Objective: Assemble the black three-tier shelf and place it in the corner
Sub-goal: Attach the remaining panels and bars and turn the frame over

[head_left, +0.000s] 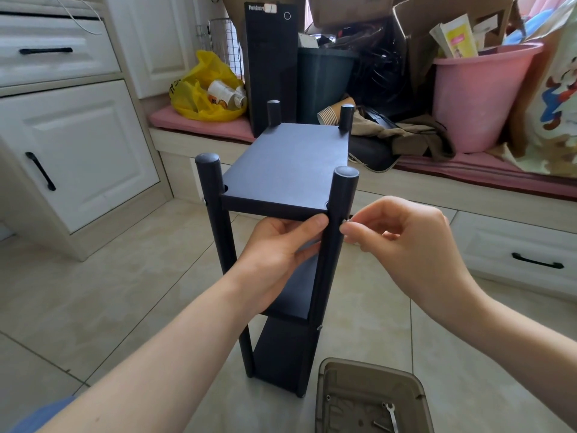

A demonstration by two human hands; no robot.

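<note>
close head view, forward and down

Frame centre, on floor: shelf (281, 354) upright; left hand (281, 245) grips front edge of top board (290, 164); right hand (402, 239) pinches screw (346, 220) at front right post (340, 195). Lower right, beside shelf foot: tray (321, 401), wrench (392, 415) in it. Behind, on bench (199, 126): bag (203, 85), bucket (477, 98).

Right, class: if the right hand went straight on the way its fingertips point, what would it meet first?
The shelf's near right post, right beside the right hand, which pinches a small silvery part. The gap looks tiny, though depth is hard to judge.
</note>
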